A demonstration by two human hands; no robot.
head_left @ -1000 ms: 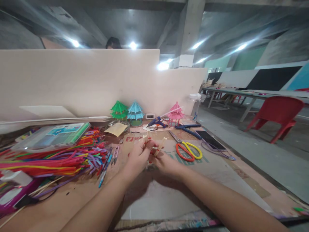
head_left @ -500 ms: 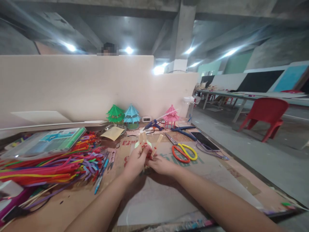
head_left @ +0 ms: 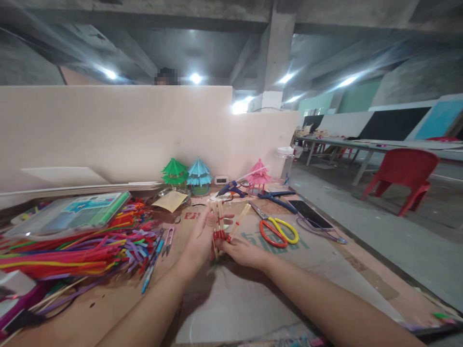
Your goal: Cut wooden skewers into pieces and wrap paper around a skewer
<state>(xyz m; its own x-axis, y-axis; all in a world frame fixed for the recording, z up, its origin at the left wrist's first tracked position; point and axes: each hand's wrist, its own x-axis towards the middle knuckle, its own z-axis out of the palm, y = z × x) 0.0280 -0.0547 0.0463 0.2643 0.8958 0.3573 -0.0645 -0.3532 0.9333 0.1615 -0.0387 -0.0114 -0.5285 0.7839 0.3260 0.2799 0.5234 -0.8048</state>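
Centrally, head view: stick bundle [head_left: 218,210], one, pale, near upright between two bare hands, red binding [head_left: 220,235] around the lower part; number of sticks too blurred to count. Left hand [head_left: 200,233], one: partly open, thumb raised, fingers extended behind the bundle, firmness of contact not to be told. Right hand [head_left: 246,251], one: thumb and fingers closed on the bundle low down, at the binding. Slanted piece [head_left: 241,218], one, pale with red band, leaning out above the right hand, junction hidden. Beneath both hands: pale sheet [head_left: 249,299], one, over printed cardboard. To the right: scissors [head_left: 269,231], one pair, one loop red-orange, one yellow; phone [head_left: 309,214], one, dark-screened; purple cord [head_left: 320,231], one, beside the phone; pliers [head_left: 280,200], one pair, blue-handled. Along the rear: miniature pavilions, three, namely green [head_left: 174,171] and blue [head_left: 198,171] side by side, pink [head_left: 258,172] apart; between blue and pink, clock [head_left: 221,180], one, and glue gun [head_left: 231,189], one. To the left: yellow paper [head_left: 171,198], one piece; thread snips [head_left: 169,238], one pair; pipe cleaners [head_left: 61,255], many, overlapping beyond counting; plastic case [head_left: 68,214], one, atop these. Farther off: partition [head_left: 119,125]; person's head [head_left: 167,77], one, partly above it; red chair [head_left: 407,171], one in the right foreground.
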